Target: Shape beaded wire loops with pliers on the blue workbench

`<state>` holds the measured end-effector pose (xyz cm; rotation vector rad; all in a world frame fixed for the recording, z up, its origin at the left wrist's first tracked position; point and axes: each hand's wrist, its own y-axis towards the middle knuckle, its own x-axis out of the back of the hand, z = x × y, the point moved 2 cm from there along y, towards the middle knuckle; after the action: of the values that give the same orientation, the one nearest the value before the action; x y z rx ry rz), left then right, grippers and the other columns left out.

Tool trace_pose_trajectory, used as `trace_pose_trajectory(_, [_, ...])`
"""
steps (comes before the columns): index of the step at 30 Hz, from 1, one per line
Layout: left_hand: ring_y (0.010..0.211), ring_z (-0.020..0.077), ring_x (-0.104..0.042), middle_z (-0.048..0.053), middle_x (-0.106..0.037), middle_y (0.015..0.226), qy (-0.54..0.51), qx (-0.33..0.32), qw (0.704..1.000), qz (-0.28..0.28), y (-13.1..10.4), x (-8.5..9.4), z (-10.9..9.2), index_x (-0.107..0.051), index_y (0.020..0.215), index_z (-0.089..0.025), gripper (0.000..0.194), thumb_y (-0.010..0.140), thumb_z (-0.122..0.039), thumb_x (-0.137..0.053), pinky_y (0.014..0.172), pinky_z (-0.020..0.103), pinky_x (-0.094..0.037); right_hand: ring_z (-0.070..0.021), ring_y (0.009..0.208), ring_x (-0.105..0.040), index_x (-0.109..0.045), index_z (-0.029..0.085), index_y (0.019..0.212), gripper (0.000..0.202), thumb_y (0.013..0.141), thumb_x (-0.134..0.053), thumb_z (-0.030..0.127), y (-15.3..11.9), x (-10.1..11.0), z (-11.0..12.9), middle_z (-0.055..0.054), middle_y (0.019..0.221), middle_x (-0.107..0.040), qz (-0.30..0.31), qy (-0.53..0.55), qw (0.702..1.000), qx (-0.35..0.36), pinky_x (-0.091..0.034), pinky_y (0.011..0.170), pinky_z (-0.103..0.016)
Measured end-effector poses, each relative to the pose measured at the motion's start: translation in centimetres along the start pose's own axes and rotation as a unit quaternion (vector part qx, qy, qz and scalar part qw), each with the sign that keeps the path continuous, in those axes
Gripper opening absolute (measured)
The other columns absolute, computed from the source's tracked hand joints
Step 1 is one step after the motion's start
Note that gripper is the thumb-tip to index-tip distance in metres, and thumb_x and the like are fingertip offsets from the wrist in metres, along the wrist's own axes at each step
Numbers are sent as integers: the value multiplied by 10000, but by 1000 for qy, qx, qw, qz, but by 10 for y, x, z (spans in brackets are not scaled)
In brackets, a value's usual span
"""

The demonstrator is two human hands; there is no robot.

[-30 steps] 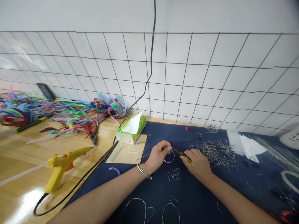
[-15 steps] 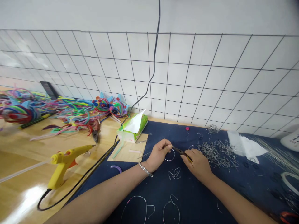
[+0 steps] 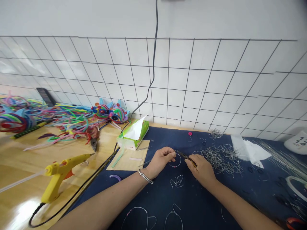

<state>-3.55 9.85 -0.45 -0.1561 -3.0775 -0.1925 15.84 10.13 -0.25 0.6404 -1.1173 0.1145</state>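
My left hand (image 3: pixel 163 160), with a silver bangle on its wrist, is closed in a pinch at the left side of a small wire ring (image 3: pixel 180 162) carrying pink beads. The fingertips cover part of the ring. My right hand (image 3: pixel 201 168) is wrapped round the handles of dark-jawed pliers (image 3: pixel 184 156); their tips meet the top of the ring, close to my left fingers. Below lies a loose tangle of bent wire (image 3: pixel 177 181). Nearer me are two larger wire loops, a beaded one (image 3: pixel 146 213) and a plainer one (image 3: pixel 166 220).
A heap of wire pieces (image 3: pixel 222 158) lies right of my right hand. A tissue pack (image 3: pixel 144 130) stands behind a cardboard piece (image 3: pixel 110 166). On the left are a yellow glue gun (image 3: pixel 55 182) with its cord, another pair of pliers (image 3: pixel 94 145) and colourful fish figures (image 3: pixel 118 115).
The view has shifted slightly. My left fingertips have drawn a little away from the plier tips, and more of the ring's upper edge shows. The right hand keeps its grip on the pliers.
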Motion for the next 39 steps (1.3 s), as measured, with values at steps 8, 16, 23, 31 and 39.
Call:
trace_pose_trajectory(8, [531, 94, -463, -13, -530, 599, 68, -19, 997, -26, 1, 3, 1, -583, 726, -140, 205, 763, -339, -553, 510, 199, -364, -189, 794, -505, -581, 202, 843, 260, 867, -409, 397, 2, 4, 3, -53, 778, -564, -25, -24, 999, 29, -381, 727, -305])
trace_pose_trajectory(16, [546, 105, -433, -20, -496, 581, 131, -45, 990, -24, 0, 1, -2, -606, 702, -154, 156, 751, -291, -550, 514, 208, -335, -199, 797, -504, -608, 184, 858, 284, 864, -419, 395, 3, 5, 0, -73, 761, -558, -36, -70, 995, 67, -368, 738, -313])
trace_pose_trajectory(23, [651, 141, -503, 8, -574, 673, 151, -72, 986, -28, -1, 2, -5, -625, 714, -171, 115, 751, -256, -557, 625, 239, -379, -170, 758, -531, -616, 209, 864, 281, 873, -406, 397, 0, 1, -1, -45, 729, -583, -17, -31, 998, 48, -385, 712, -274])
trace_pose_trajectory(31, [676, 139, -555, 34, -618, 735, 106, -67, 992, 11, -2, 2, -7, -616, 790, -154, 133, 796, -254, -529, 626, 235, -426, -153, 707, -549, -602, 232, 817, 290, 874, -386, 417, 5, 4, -3, -7, 713, -598, 35, 71, 997, 1, -412, 653, -262])
trace_pose_trajectory(39, [655, 127, -569, 36, -626, 718, 34, -17, 998, 51, 0, 1, -1, -616, 850, -138, 192, 793, -312, -558, 637, 238, -442, -155, 717, -550, -592, 230, 811, 278, 868, -394, 418, 6, 5, -4, -3, 724, -600, 44, 98, 994, -15, -415, 664, -264])
